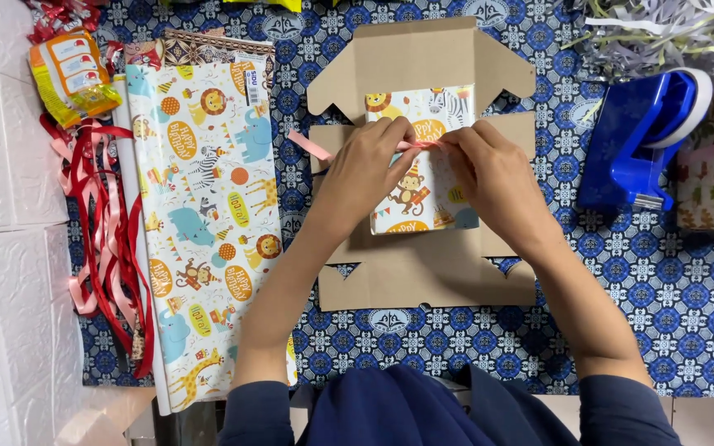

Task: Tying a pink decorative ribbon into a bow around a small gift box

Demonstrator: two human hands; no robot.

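A small box wrapped in animal-print birthday paper (420,206) lies on an unfolded brown cardboard box (423,272). A thin pink ribbon (309,145) runs across the wrapped box's top, its free end sticking out to the left. My left hand (365,169) pinches the ribbon over the box's upper left part. My right hand (493,177) pinches the same ribbon just to the right, fingertips almost touching the left hand's.
A partly unrolled sheet of the same wrapping paper (208,215) lies at the left, beside red and pink ribbons (105,239) and an orange packet (72,74). A blue tape dispenser (642,140) stands at the right, shredded paper (663,33) behind it. A blue patterned cloth (663,289) covers the table.
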